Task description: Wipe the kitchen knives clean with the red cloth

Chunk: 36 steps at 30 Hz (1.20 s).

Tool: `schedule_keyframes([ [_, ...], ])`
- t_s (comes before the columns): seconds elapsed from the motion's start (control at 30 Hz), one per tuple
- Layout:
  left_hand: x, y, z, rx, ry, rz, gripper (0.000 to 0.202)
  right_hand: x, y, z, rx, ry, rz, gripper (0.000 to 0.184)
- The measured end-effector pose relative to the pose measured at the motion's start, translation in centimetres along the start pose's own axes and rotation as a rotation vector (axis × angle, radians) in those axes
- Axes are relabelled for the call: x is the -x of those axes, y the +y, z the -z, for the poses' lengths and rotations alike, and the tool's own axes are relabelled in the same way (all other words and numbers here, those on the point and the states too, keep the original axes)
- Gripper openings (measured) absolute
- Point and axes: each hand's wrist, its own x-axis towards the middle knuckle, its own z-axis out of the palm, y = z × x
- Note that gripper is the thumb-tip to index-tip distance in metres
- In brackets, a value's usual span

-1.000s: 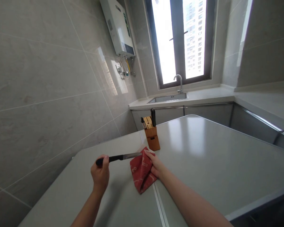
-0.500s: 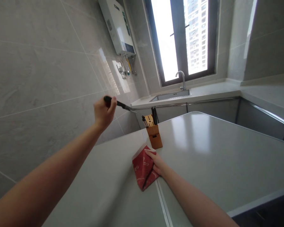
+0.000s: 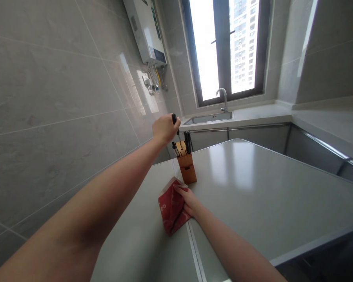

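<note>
left hand (image 3: 164, 129): clamped around a kitchen knife (image 3: 174, 118) by its black handle; raised near the top of a wooden knife block (image 3: 187, 169)
right hand (image 3: 188, 200): open, lying on a red cloth (image 3: 171, 208)
table (image 3: 253, 203): carries the cloth, just beside the block

Grey countertop (image 3: 253, 203) with a wooden knife block (image 3: 187, 168) and red cloth (image 3: 170, 209)
</note>
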Motion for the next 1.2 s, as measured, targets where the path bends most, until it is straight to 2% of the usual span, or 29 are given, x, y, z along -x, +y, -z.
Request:
schedule_keyframes([
  [0.27, 0.0, 1.0, 0.1, -0.066, -0.066, -0.013, 0.034, -0.2, 0.1, 0.1, 0.000, -0.017, 0.008, 0.027],
  [0.57, 0.1, 0.6, -0.6, -0.087, -0.095, -0.015, 0.036, 0.1, 0.0, -0.1, 0.000, -0.020, 0.001, 0.030],
  [1.2, 0.7, -0.6, -3.6, -0.144, -0.374, 0.071, 0.041, -0.4, 0.2, 0.1, -0.005, -0.011, -0.001, 0.031],
])
